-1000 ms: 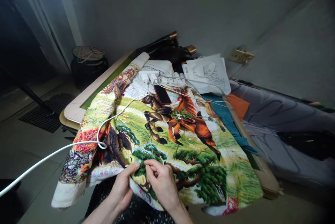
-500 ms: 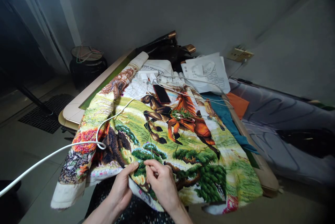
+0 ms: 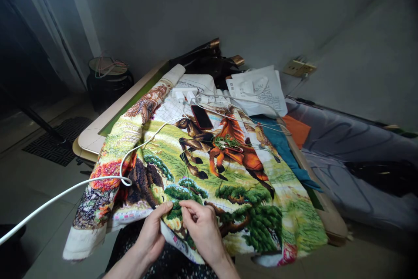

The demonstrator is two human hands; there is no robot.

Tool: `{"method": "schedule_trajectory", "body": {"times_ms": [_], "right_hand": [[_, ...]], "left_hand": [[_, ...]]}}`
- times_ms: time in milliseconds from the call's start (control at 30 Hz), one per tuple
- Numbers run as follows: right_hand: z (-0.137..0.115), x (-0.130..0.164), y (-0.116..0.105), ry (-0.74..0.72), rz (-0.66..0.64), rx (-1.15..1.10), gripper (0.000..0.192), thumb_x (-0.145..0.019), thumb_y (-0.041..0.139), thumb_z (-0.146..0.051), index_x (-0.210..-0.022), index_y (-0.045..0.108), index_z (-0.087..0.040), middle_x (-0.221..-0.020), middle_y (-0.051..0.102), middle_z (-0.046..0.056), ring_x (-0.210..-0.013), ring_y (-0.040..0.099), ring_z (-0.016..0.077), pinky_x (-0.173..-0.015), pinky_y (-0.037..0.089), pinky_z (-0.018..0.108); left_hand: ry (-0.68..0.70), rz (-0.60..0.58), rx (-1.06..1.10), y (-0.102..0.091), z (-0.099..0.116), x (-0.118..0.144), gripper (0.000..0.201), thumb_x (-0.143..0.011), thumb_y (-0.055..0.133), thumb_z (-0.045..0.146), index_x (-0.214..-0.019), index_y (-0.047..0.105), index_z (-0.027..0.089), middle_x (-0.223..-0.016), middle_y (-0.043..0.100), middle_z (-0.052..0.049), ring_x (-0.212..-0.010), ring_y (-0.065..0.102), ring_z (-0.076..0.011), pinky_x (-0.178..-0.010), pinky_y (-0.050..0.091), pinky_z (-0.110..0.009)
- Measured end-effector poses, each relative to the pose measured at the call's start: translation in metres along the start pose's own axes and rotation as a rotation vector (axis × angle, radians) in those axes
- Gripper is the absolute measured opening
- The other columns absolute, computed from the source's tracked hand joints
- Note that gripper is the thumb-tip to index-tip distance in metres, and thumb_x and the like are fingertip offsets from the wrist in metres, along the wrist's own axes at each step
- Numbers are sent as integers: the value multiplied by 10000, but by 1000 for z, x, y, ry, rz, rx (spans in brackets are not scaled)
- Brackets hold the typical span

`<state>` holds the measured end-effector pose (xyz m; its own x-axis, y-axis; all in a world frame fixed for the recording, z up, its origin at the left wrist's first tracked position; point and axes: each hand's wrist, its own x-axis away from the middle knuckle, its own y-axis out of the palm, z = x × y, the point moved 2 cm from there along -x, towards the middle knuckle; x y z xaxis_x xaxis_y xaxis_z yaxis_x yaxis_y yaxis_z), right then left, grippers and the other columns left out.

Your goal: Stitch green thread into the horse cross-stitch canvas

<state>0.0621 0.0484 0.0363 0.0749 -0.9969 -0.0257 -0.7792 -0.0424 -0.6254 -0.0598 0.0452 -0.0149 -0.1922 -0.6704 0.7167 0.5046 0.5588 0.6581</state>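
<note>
A large cross-stitch cloth point(image 3: 225, 179), worked with horses, grass and trees, lies over the table and hangs toward my lap. My left hand point(image 3: 152, 229) grips its near edge, thumb on top and the other fingers underneath, partly hidden. Just right of that thumb, my right hand point(image 3: 200, 222) is closed in a pinch close above the cloth; what sits between the fingertips is too small to make out. Thin green thread runs over the fabric near both hands. Farther up, a tangle of green thread point(image 3: 226, 141) rests on the orange horse.
A rolled part of the cloth point(image 3: 120, 157) lies along the left side, crossed by a thick white cable point(image 3: 62, 198). A phone point(image 3: 201, 117), white chargers point(image 3: 186, 95) and a white bag point(image 3: 256, 92) are at the back. A black stool point(image 3: 110, 81) stands back left.
</note>
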Motion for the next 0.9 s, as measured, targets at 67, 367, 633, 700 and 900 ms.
{"method": "schedule_trajectory", "body": {"times_ms": [67, 367, 633, 700, 900], "right_hand": [[0, 0, 0, -4, 2, 14, 282, -879, 489, -203, -924, 765, -166, -618, 688, 32, -456, 563, 128, -466, 440, 200], [-4, -2, 3, -93, 64, 156, 266, -863, 483, -164, -820, 744, -193, -541, 637, 0, -434, 530, 122, -446, 349, 210], [-2, 0, 6, -67, 43, 151, 228, -880, 481, -158, -832, 702, -187, -539, 629, -14, -456, 558, 122, -518, 396, 203], [-2, 0, 6, -54, 24, 133, 227, -890, 471, -157, -847, 692, -184, -536, 618, -17, -464, 566, 125, -513, 399, 202], [-3, -1, 2, -87, 63, 65, 222, -874, 491, -140, -814, 700, -185, -695, 661, 28, -576, 607, 140, -509, 415, 204]], "left_hand": [[8, 1, -8, 0, 0, 0, 62, -671, 721, 46, -672, 723, 108, -660, 722, -48, -616, 653, -164, -784, 546, -322], [15, 28, -13, 4, 2, 2, 95, -688, 685, 17, -656, 710, 104, -646, 713, -52, -610, 654, -165, -788, 545, -316], [3, 31, 6, 5, 1, 3, 87, -701, 685, 24, -669, 700, 104, -651, 719, -56, -612, 666, -172, -789, 556, -329], [-6, 23, 11, 5, 1, 3, 67, -718, 685, 44, -706, 705, 107, -671, 726, -61, -651, 685, -188, -798, 557, -338], [-8, 21, -5, 8, 2, 4, 61, -721, 696, 79, -767, 707, 117, -722, 742, -66, -732, 710, -218, -813, 559, -356]]}}
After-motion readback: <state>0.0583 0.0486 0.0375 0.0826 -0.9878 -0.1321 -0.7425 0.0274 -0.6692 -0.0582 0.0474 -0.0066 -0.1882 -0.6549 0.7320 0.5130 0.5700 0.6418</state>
